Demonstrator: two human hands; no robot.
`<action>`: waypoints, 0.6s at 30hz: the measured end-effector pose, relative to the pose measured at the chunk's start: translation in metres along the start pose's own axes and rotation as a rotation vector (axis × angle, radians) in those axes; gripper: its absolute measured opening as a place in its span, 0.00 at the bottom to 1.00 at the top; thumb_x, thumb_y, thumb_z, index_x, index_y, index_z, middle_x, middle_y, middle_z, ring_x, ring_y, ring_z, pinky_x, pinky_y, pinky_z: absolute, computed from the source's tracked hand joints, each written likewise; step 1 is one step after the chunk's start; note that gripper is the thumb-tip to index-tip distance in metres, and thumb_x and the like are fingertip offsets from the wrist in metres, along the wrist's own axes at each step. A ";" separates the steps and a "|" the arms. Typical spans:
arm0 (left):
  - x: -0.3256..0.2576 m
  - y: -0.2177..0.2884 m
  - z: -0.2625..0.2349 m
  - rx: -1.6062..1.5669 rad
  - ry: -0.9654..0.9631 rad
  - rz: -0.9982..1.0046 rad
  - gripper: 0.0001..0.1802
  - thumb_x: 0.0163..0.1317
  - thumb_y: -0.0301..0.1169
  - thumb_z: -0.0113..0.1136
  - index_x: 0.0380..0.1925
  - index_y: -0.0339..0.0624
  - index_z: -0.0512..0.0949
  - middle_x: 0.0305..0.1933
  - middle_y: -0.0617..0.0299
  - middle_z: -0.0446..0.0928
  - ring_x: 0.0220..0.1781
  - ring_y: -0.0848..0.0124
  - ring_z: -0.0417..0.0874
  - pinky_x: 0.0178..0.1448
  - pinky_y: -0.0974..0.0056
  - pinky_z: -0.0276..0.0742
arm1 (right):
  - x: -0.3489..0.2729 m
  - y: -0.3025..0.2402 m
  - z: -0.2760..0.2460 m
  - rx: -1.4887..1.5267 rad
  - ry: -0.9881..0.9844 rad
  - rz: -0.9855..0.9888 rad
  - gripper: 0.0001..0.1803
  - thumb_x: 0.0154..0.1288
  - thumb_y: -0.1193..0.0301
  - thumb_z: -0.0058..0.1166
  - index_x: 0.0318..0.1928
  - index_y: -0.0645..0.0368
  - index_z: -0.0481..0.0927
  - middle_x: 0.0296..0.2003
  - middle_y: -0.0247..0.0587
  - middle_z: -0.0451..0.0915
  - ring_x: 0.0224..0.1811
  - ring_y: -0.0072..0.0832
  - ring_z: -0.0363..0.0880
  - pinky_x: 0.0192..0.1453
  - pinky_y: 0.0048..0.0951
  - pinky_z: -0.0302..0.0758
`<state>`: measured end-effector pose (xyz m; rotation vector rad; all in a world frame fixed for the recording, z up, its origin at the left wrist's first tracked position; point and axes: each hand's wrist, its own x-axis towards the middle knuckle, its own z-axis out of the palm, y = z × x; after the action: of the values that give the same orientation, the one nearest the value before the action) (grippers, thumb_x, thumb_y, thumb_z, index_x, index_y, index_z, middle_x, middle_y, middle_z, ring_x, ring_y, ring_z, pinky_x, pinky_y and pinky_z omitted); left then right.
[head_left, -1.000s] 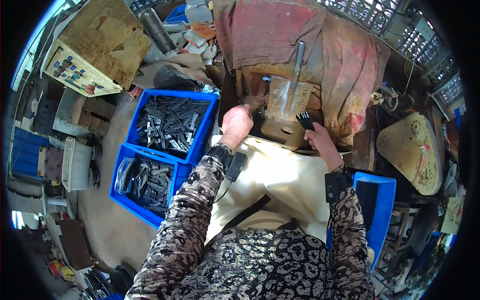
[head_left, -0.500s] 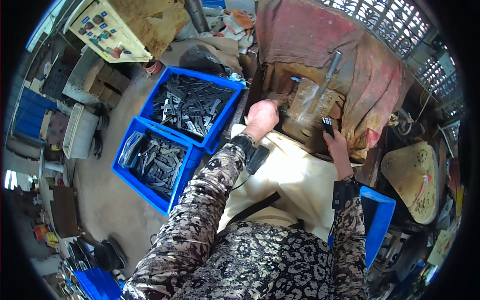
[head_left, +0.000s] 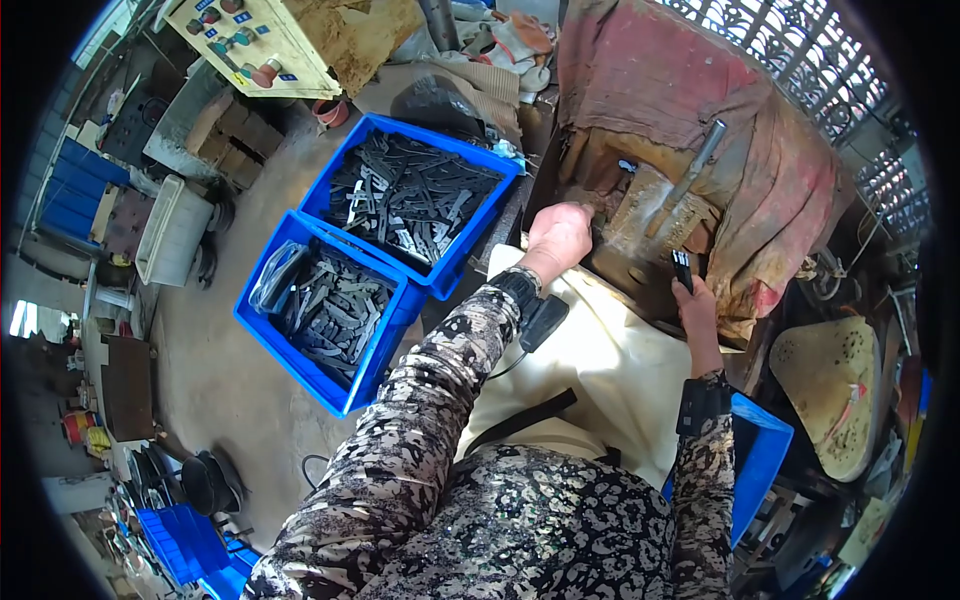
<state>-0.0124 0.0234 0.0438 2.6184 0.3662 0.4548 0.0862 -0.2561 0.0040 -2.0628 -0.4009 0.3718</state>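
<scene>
My left hand is closed in a fist at the left front edge of a rusty open machine box. What its fingers grip is hidden. My right hand holds dark flat metal strips upright at the box's right front, their bright ends pointing up. Inside the box, a grey metal rod slants over a wet, rust-brown block. A stained red cloth drapes over the back and right side. A cream apron covers my lap, reaching the box's front edge.
Left of me, two blue bins, a far one and a near one, contain many dark metal strips. A cream control panel stands beyond them. At right are a dirty cream tray and another blue bin.
The whole view has shifted, so the scene sits further right and slightly lower. Both hands keep nearly the same places at the box, the right still holding the metal strips.
</scene>
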 end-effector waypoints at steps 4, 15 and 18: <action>0.000 -0.002 -0.001 0.005 0.009 0.019 0.06 0.56 0.29 0.52 0.26 0.43 0.78 0.31 0.51 0.79 0.35 0.50 0.81 0.40 0.50 0.77 | -0.003 -0.013 -0.001 -0.037 0.014 0.085 0.11 0.65 0.65 0.56 0.32 0.59 0.74 0.21 0.25 0.65 0.26 0.16 0.62 0.30 0.24 0.62; -0.005 -0.008 -0.012 -0.348 0.137 0.121 0.08 0.55 0.24 0.55 0.34 0.41 0.81 0.34 0.53 0.80 0.38 0.56 0.83 0.42 0.57 0.79 | 0.000 -0.005 0.001 -0.232 0.100 -0.110 0.10 0.66 0.66 0.55 0.30 0.56 0.71 0.17 0.23 0.60 0.20 0.15 0.58 0.24 0.24 0.57; -0.022 -0.026 -0.032 -0.542 0.221 0.167 0.10 0.55 0.22 0.56 0.37 0.42 0.82 0.35 0.53 0.81 0.39 0.56 0.83 0.43 0.58 0.79 | -0.002 -0.011 -0.005 -0.246 0.118 -0.103 0.11 0.66 0.66 0.55 0.30 0.57 0.71 0.18 0.23 0.60 0.21 0.16 0.58 0.25 0.25 0.58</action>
<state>-0.0491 0.0508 0.0529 2.0811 0.0728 0.7819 0.0847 -0.2557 0.0158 -2.2793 -0.4987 0.1426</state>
